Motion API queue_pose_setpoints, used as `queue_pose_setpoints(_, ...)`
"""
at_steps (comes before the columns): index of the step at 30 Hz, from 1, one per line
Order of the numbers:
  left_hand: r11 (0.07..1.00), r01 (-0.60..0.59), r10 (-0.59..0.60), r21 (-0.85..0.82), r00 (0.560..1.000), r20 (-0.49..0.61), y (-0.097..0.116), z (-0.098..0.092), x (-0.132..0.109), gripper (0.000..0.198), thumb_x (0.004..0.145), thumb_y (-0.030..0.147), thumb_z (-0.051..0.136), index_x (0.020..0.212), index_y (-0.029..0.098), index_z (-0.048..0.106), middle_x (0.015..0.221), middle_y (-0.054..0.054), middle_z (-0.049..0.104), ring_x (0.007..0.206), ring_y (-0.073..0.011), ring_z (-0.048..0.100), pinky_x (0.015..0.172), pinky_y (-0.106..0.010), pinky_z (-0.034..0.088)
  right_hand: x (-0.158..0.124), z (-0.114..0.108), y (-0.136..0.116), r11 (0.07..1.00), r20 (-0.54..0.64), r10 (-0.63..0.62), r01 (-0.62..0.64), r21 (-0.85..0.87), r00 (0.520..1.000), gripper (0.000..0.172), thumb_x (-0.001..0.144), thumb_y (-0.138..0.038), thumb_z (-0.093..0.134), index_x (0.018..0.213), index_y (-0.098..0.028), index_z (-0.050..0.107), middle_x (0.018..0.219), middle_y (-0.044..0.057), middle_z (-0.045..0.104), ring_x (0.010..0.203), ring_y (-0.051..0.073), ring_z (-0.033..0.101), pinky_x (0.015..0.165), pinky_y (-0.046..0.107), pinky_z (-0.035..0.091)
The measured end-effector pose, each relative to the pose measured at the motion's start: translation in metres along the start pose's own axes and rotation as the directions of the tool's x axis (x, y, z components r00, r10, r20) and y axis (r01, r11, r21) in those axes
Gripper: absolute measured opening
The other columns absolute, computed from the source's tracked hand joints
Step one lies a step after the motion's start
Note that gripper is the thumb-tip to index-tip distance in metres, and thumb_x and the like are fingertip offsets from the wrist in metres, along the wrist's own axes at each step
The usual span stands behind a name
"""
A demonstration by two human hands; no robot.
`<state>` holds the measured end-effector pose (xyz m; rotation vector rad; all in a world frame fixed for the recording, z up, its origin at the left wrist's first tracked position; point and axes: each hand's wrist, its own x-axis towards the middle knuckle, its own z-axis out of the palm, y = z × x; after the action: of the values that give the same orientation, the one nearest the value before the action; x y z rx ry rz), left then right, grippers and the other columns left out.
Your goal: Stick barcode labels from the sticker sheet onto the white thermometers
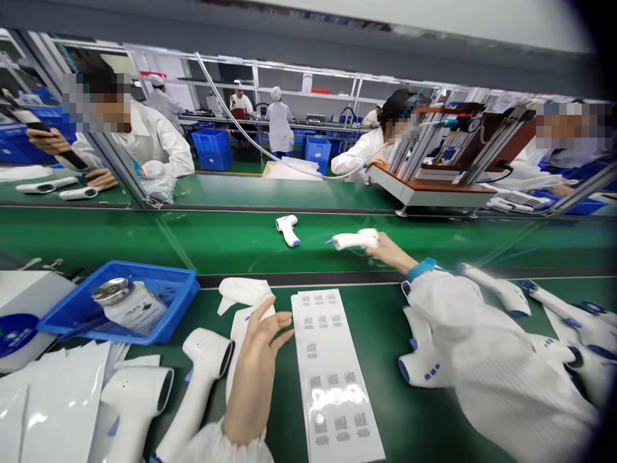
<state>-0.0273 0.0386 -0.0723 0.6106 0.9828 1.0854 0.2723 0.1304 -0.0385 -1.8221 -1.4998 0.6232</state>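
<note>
Over the green conveyor belt, my right hand (383, 249) is closed on a white infrared thermometer (351, 240) held sideways, its blue tip to the left. Another white thermometer (288, 230) lies on the belt to its left. My left hand (258, 350) is open, with fingers stretched out and slightly apart, just left of a sheet of printed labels (332, 366). Beneath and behind it lies a further white thermometer (245, 292), partly hidden by the hand. More thermometers lie left of my left hand, one of them a near-upright handheld unit (205, 354).
A blue tray (180, 292) with a metal-capped bottle (130, 305) stands at the left, beside white sheets (58, 399). Several thermometers (424, 357) lie around my right sleeve. Across the belt (216, 241) are co-workers and a metal fixture (434, 173). A shelf edge hangs overhead.
</note>
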Motion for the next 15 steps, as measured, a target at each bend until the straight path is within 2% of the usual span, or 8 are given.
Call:
queue_pose_setpoints(2,0.987,0.127,-0.117,-0.095,0.987,0.111,0.004,0.005,-0.004,0.068,0.082,0.039,0.06,0.143,0.022,0.038,0.105,-0.01,0.067,0.11,-0.0272,0.058,0.097,-0.045,0.046,-0.027,0.019,-0.009,0.996,0.18,-0.07,0.059,0.067,0.981,0.043,0.072,-0.005,0.07,0.113,-0.015,0.062,0.101,0.002,0.07,0.088,0.018,0.065,0.08,0.03,0.054)
queue_pose_setpoints(3,0.97,0.212,-0.185,-0.118,0.961,0.208,0.004,0.008,-0.007,0.072,0.082,0.039,0.06,0.146,0.024,0.033,0.106,-0.01,0.066,0.108,-0.0282,0.06,0.094,-0.046,0.048,-0.043,0.028,-0.015,0.99,0.274,-0.122,0.098,0.1,0.954,0.05,0.068,-0.003,0.071,0.115,-0.017,0.062,0.103,0.001,0.069,0.091,0.018,0.065,0.082,0.029,0.053)
queue_pose_setpoints(5,0.937,0.336,-0.279,-0.091,0.881,0.383,0.0,0.013,-0.012,0.081,0.079,0.034,0.065,0.15,0.028,0.026,0.1,-0.008,0.066,0.094,-0.027,0.064,0.081,-0.043,0.052,-0.08,0.043,-0.026,0.962,0.435,-0.267,0.212,0.171,0.86,0.057,0.069,-0.009,0.073,0.122,-0.022,0.058,0.112,0.002,0.065,0.102,0.019,0.062,0.089,0.032,0.051)
queue_pose_setpoints(6,0.936,0.349,-0.297,-0.052,0.858,0.419,-0.003,0.016,-0.016,0.086,0.077,0.03,0.068,0.151,0.03,0.023,0.094,-0.006,0.065,0.083,-0.0234,0.065,0.073,-0.038,0.053,-0.098,0.048,-0.03,0.95,0.447,-0.312,0.26,0.174,0.839,0.055,0.073,-0.016,0.074,0.125,-0.024,0.056,0.117,0.003,0.062,0.109,0.021,0.059,0.094,0.035,0.05)
queue_pose_setpoints(8,0.954,0.294,-0.292,0.051,0.882,0.37,-0.011,0.018,-0.022,0.093,0.076,0.021,0.07,0.151,0.036,0.018,0.085,0.0,0.06,0.063,-0.0138,0.058,0.059,-0.028,0.049,-0.131,0.057,-0.032,0.951,0.384,-0.309,0.289,0.112,0.87,0.045,0.082,-0.028,0.069,0.124,-0.024,0.055,0.122,0.007,0.058,0.115,0.024,0.055,0.099,0.04,0.047)
queue_pose_setpoints(10,0.959,0.235,-0.271,0.159,0.925,0.265,-0.02,0.019,-0.028,0.094,0.078,0.018,0.069,0.15,0.041,0.015,0.083,0.003,0.057,0.056,-0.0089,0.05,0.052,-0.022,0.044,-0.158,0.064,-0.024,0.973,0.306,-0.225,0.231,0.017,0.925,0.028,0.087,-0.027,0.062,0.114,-0.023,0.059,0.119,0.008,0.059,0.112,0.025,0.057,0.096,0.043,0.048)
queue_pose_setpoints(12,0.948,0.22,-0.268,0.232,0.942,0.201,-0.029,0.018,-0.032,0.089,0.081,0.019,0.067,0.15,0.043,0.015,0.087,0.003,0.056,0.059,-0.0088,0.05,0.053,-0.022,0.045,-0.179,0.072,-0.01,0.982,0.318,-0.159,0.182,-0.044,0.935,0.014,0.088,-0.019,0.059,0.102,-0.022,0.063,0.113,0.007,0.063,0.107,0.025,0.059,0.092,0.043,0.05)
queue_pose_setpoints(15,0.948,0.169,-0.221,0.27,0.96,0.173,-0.043,0.016,-0.034,0.082,0.085,0.021,0.063,0.149,0.041,0.017,0.097,0.0,0.057,0.065,-0.0098,0.052,0.058,-0.022,0.049,-0.198,0.084,0.012,0.986,0.31,-0.117,0.148,-0.078,0.943,0.014,0.088,-0.014,0.056,0.092,-0.021,0.067,0.111,0.007,0.066,0.104,0.026,0.061,0.089,0.044,0.053)
